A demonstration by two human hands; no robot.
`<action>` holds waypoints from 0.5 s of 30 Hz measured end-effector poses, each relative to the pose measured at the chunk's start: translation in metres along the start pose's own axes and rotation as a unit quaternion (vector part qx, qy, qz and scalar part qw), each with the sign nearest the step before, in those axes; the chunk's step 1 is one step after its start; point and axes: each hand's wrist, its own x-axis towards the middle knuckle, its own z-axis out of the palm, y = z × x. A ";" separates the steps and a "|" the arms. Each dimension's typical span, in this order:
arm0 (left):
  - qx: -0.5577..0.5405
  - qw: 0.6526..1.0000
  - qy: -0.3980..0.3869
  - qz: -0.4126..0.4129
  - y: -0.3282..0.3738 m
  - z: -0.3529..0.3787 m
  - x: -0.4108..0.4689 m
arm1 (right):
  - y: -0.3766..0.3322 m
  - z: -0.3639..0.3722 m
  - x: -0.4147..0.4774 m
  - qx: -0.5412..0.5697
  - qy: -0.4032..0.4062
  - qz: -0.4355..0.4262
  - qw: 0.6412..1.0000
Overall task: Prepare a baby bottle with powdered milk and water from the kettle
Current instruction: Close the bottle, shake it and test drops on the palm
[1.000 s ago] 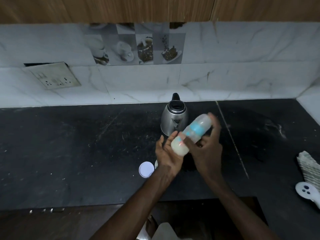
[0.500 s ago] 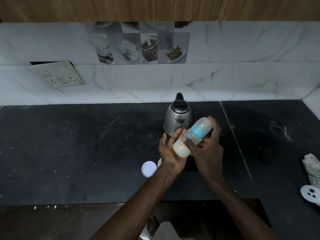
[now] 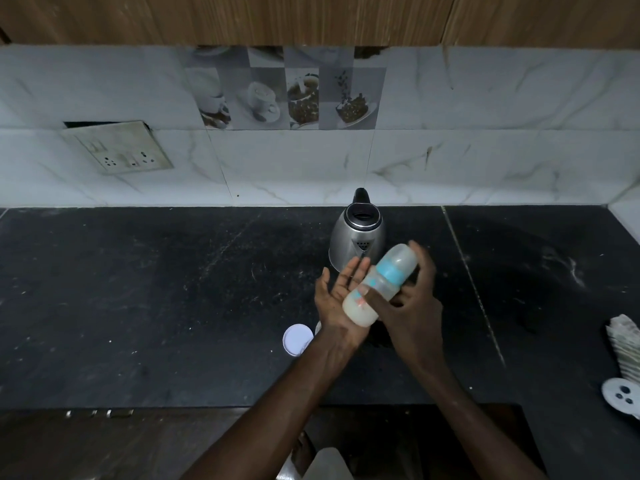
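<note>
A capped baby bottle with a blue collar and milky liquid in its base lies tilted, cap pointing up and to the right. My right hand grips it around the middle. My left hand is flat and open, palm up, against the bottle's base. Just behind both hands a steel kettle with a black rim and handle stands on the black counter. A round white lid lies on the counter left of my left wrist.
A folded cloth and a white perforated disc sit at the counter's right edge. A socket plate hangs on the marble backsplash at left. A pale object shows below the counter's front edge.
The bottle's base has shifted slightly against my left palm, and my left fingers have spread flatter. The camera has tilted a little, and the kettle and lid stay put.
</note>
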 end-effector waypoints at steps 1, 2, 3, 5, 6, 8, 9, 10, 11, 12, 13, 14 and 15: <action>-0.001 1.000 -0.001 0.002 0.000 0.002 0.000 | 0.001 -0.002 0.002 0.015 0.021 0.003 1.000; 0.000 1.000 -0.002 0.008 -0.001 0.004 0.002 | 0.000 -0.003 0.004 0.049 0.068 0.012 0.996; 0.004 1.000 -0.002 0.014 -0.001 0.007 0.002 | 0.001 -0.003 0.006 0.075 0.114 0.016 0.991; -0.003 1.000 0.004 0.015 -0.002 0.010 0.002 | -0.003 -0.001 0.004 0.072 0.121 0.022 0.990; -0.007 1.000 0.005 0.011 -0.003 0.010 0.002 | -0.003 0.000 0.002 0.051 0.079 0.029 0.995; -0.001 1.000 0.009 0.004 -0.005 0.011 0.000 | -0.001 -0.002 0.001 0.025 0.029 0.030 0.999; 0.004 1.000 0.012 0.006 -0.004 0.011 0.000 | -0.002 -0.005 0.004 0.039 0.053 0.029 0.997; 0.012 1.000 0.015 0.010 -0.004 0.010 0.000 | -0.003 -0.007 0.008 0.073 0.096 0.029 0.992; 0.020 1.000 0.016 0.014 -0.003 0.010 0.000 | -0.003 -0.007 0.010 0.096 0.136 0.024 0.986; 0.023 0.999 0.015 0.017 -0.002 0.009 0.000 | -0.002 -0.006 0.012 0.094 0.150 0.011 0.984; 0.014 1.000 0.014 0.016 -0.002 0.008 0.001 | -0.002 -0.004 0.011 0.078 0.131 0.004 0.988; 0.002 1.000 0.014 0.009 -0.002 0.007 0.001 | -0.002 -0.001 0.008 0.055 0.080 0.008 0.995; -0.003 1.000 0.011 0.000 -0.002 0.006 0.000 | 0.001 0.001 0.005 0.029 0.020 0.015 0.999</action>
